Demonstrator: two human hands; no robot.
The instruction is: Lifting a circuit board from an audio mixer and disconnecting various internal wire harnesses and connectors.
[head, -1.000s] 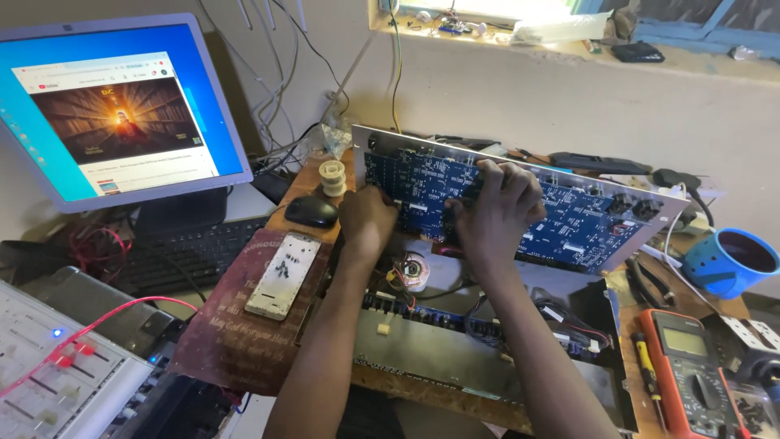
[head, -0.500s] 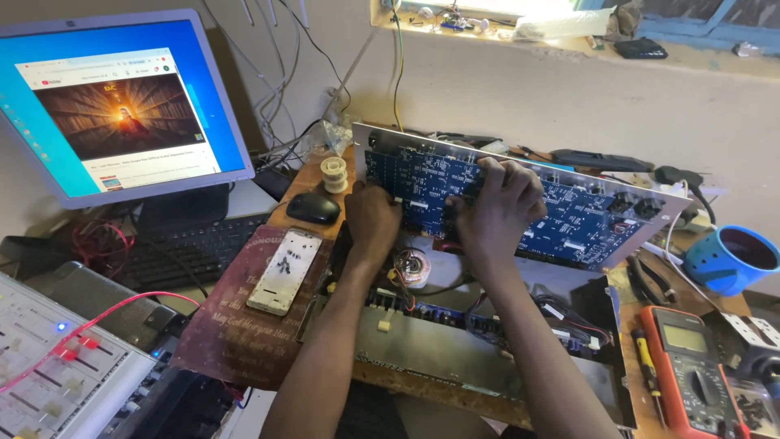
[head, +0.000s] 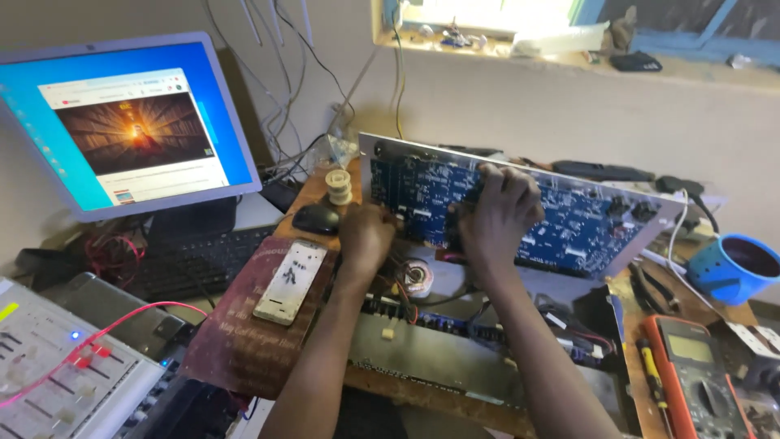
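Observation:
A large blue circuit board (head: 569, 207) on a metal panel stands tilted up over an open metal chassis (head: 455, 349) on the bench. My left hand (head: 367, 236) is closed at the board's lower left edge, near some wires. My right hand (head: 497, 213) lies on the face of the board at its middle, fingers curled over components. What the fingers pinch is hidden. A round toroid coil (head: 416, 278) with wires sits in the chassis between my forearms.
A lit monitor (head: 130, 134) and keyboard (head: 195, 260) stand at left, a mixer (head: 57, 382) with a red wire lower left. A phone (head: 289, 281), a black mouse (head: 315, 218) and a solder spool (head: 338, 187) lie beside my left hand. At right are a multimeter (head: 699, 382), pliers (head: 650, 286) and a blue cup (head: 735, 267).
My right hand has shifted slightly on the board's face. The left hand stays at the lower left edge. The view has tilted a little.

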